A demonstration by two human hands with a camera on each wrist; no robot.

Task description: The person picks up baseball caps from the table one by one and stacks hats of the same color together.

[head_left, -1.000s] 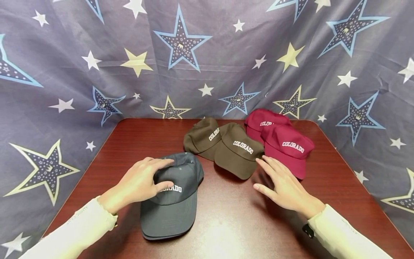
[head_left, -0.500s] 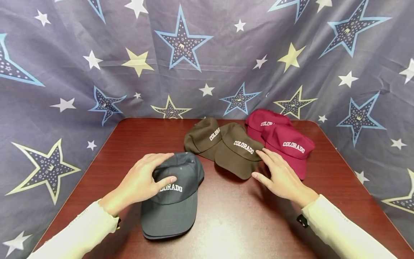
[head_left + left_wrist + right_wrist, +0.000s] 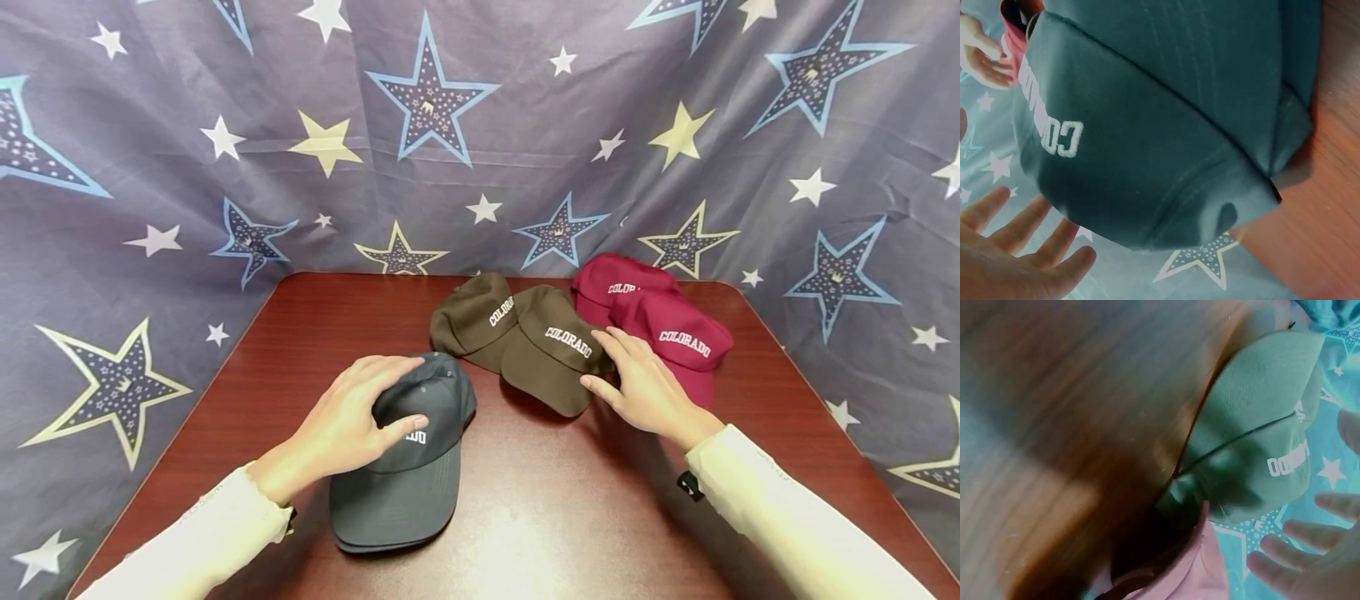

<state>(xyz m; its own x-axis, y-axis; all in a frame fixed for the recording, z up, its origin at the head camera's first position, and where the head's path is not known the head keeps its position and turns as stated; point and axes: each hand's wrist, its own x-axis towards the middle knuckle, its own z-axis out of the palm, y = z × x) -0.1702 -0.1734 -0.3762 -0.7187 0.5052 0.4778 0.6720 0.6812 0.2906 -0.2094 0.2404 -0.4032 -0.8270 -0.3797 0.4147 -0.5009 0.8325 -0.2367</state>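
Dark grey baseball caps [image 3: 397,508], one brim stacked over another, lie at the front left of the table with lettering on the crown. My left hand [image 3: 348,425] hovers over that crown, thumb and fingers apart; in the left wrist view its spread fingers [image 3: 1016,231] are beside the fabric. My right hand [image 3: 645,387] reaches to the right side of the front brown cap [image 3: 547,383], fingers extended, overlapping it in the head view. In the right wrist view the brown cap [image 3: 1254,394] looks greenish, and the right hand's fingers [image 3: 1316,534] stand apart from it.
A second brown cap [image 3: 468,321] lies behind the front one. Two red caps, one in front [image 3: 667,333] and one behind [image 3: 607,279], overlap at the back right. The reddish-brown table [image 3: 345,317] ends at a star-patterned cloth [image 3: 480,100] at the back.
My right hand has moved left and farther forward, closer to the front brown cap. The left hand has shifted slightly right over the grey crown, covering more lettering. The caps keep their places.
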